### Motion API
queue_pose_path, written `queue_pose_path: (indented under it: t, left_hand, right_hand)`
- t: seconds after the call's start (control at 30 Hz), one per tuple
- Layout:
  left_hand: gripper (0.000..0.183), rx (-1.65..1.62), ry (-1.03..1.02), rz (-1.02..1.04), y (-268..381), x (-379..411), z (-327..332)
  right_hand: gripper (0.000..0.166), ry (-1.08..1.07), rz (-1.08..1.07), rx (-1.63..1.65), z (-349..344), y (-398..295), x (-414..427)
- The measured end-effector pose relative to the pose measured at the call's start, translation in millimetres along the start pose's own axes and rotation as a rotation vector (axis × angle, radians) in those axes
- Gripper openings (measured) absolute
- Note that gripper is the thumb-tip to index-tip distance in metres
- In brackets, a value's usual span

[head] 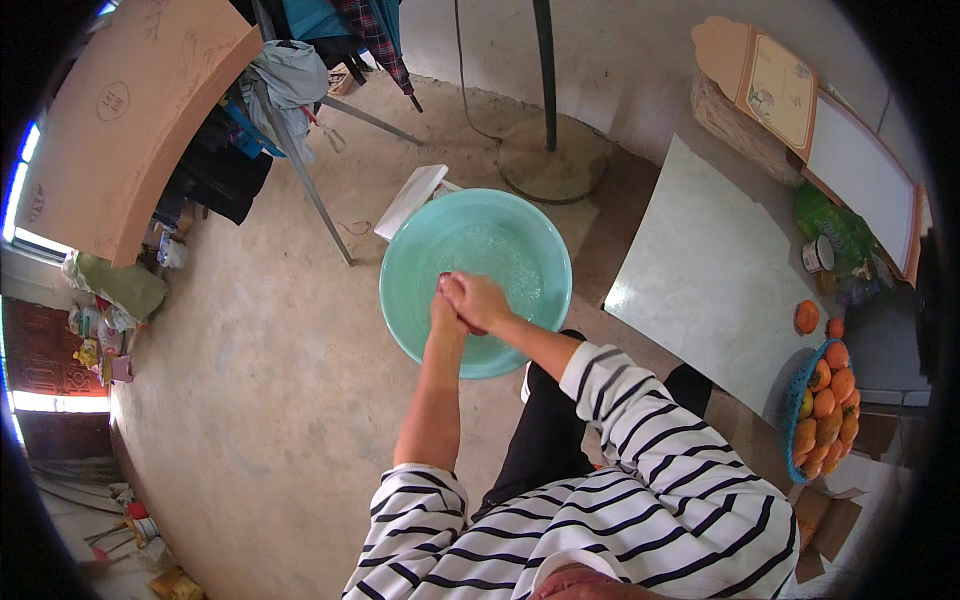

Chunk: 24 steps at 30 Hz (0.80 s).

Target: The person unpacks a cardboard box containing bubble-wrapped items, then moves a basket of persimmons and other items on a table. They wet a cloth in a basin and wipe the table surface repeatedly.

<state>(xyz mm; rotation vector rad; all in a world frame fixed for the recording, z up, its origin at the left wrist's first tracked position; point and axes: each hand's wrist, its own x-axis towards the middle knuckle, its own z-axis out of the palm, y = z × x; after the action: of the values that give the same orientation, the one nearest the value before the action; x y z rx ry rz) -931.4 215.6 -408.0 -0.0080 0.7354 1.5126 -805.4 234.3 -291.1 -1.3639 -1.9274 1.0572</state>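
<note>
A round light-green plastic basin (390, 300) with water (480, 240) in it stands on the floor before me. Over its middle my left hand (448, 311) and my right hand (478, 301) are clasped together. Small dark-reddish parts of an object (477, 331) show at the edges of the grip. Most of it is covered by my fingers, so its kind cannot be told. Ripples and bright glints mark the water beyond my hands.
A white flat box (410, 201) lies behind the basin. Metal stand legs (307, 180) and a round-based pole (551, 161) rise beyond. On the right, a pale tabletop (697, 277) bears a blue basket (795, 405) of orange fruit. A cardboard box (142, 112) juts in at upper left.
</note>
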Motion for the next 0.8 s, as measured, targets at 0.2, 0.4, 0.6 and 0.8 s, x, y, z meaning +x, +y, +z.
queue_pose_path:
  t: [0.2,0.4,0.6,0.8]
  left_hand:
    - [0.035,0.449,0.506,-0.13,6.8,-51.1,73.0]
    - [0.032,0.171,0.443,-0.247,-20.2,-19.6,82.2]
    - [0.027,0.01,-0.093,-0.059,-5.9,28.0,-17.3]
    - [0.03,0.048,-0.122,-0.047,-23.1,-1.5,32.1]
  right_hand:
    - [0.039,0.29,0.263,-0.145,-30.9,100.1,33.0]
    - [0.039,-0.264,0.385,0.669,-16.2,82.5,14.6]
    - [0.048,-0.23,0.004,0.122,-12.6,-24.1,-11.8]
    - [0.04,0.03,0.002,0.01,-11.4,14.0,2.4]
